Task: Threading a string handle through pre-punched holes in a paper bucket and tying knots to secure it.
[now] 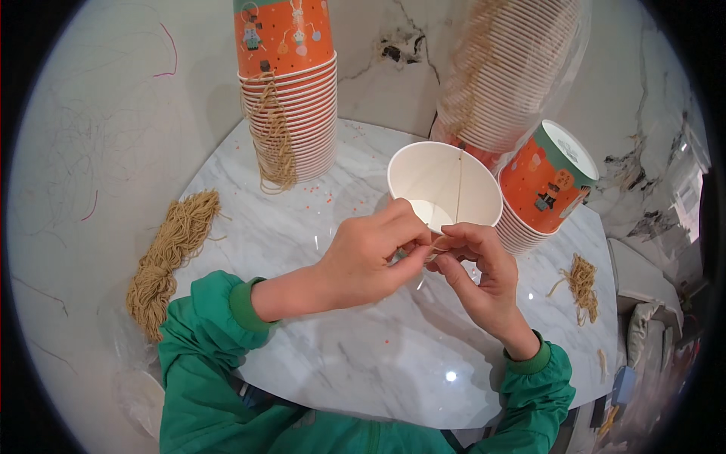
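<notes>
A white-lined paper bucket [408, 178] stands mouth up on the table, just beyond my hands. A thin tan string [459, 185] runs from its far rim down the inner wall. Closed in a pinch, my left hand [378, 253] is at the near side of the bucket, with a bit of tan string between thumb and fingers. My right hand [484, 276] meets it there, thumb and fingers curled on the same bit of string. Fingers cover part of the near rim, and the string's path behind them is hidden.
Left behind is a tall stack of orange paper buckets [287, 121] with string draped over it. More stand at right [541, 185], beside a plastic-wrapped stack [507, 76]. A thick tan string bundle [170, 261] lies at the left edge, a smaller bunch [581, 287] at right.
</notes>
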The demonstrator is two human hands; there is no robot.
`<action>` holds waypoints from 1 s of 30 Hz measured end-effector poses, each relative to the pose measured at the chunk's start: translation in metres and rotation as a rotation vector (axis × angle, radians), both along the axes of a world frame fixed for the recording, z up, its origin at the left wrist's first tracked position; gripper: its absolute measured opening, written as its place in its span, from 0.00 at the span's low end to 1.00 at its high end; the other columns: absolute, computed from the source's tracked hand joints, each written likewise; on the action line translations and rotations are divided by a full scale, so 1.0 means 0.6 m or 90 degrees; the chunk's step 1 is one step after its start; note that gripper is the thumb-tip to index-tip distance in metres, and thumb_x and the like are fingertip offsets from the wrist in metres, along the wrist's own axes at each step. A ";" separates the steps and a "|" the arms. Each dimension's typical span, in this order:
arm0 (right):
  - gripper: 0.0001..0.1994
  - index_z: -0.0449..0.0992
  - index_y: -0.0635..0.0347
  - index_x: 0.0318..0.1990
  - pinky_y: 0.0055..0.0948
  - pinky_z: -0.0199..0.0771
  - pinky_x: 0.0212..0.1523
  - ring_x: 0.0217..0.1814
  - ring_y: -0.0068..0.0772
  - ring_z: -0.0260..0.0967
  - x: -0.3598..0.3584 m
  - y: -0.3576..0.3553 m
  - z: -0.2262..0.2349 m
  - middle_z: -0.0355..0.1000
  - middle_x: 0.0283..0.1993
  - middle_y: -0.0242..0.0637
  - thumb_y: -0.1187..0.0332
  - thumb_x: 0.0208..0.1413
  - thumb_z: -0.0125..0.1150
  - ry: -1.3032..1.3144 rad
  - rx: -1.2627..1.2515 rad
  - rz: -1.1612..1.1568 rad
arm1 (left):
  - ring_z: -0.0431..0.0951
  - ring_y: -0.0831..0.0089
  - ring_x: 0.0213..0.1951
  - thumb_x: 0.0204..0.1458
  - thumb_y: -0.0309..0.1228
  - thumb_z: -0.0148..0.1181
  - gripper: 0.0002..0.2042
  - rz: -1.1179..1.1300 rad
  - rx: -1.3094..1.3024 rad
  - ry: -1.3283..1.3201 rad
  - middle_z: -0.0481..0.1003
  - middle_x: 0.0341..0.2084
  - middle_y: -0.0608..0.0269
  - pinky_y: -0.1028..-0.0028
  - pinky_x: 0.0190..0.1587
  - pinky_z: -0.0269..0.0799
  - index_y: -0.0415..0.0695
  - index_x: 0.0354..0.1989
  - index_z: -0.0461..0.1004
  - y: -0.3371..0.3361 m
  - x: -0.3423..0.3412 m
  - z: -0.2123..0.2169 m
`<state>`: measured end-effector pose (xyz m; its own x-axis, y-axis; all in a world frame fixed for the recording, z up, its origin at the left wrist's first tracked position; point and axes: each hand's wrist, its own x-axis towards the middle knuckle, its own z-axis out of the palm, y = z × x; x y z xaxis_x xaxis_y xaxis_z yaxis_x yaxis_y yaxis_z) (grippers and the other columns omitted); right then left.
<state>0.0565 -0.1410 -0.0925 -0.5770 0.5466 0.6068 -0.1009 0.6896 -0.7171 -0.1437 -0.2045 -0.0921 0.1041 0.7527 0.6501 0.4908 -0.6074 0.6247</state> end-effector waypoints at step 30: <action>0.14 0.75 0.67 0.46 0.21 0.72 0.31 0.29 0.24 0.72 0.023 0.004 0.025 0.77 0.36 0.38 0.88 0.52 0.63 0.002 0.203 -0.117 | 0.77 0.70 0.26 0.43 0.17 0.66 0.09 0.076 0.109 0.144 0.73 0.32 0.63 0.73 0.25 0.70 0.42 0.34 0.80 0.004 -0.013 0.000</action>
<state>0.0703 -0.1389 -0.0775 -0.4850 0.4242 0.7648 0.0435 0.8851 -0.4633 -0.1514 -0.2019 -0.0921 0.1785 0.6499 0.7388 0.6802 -0.6240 0.3846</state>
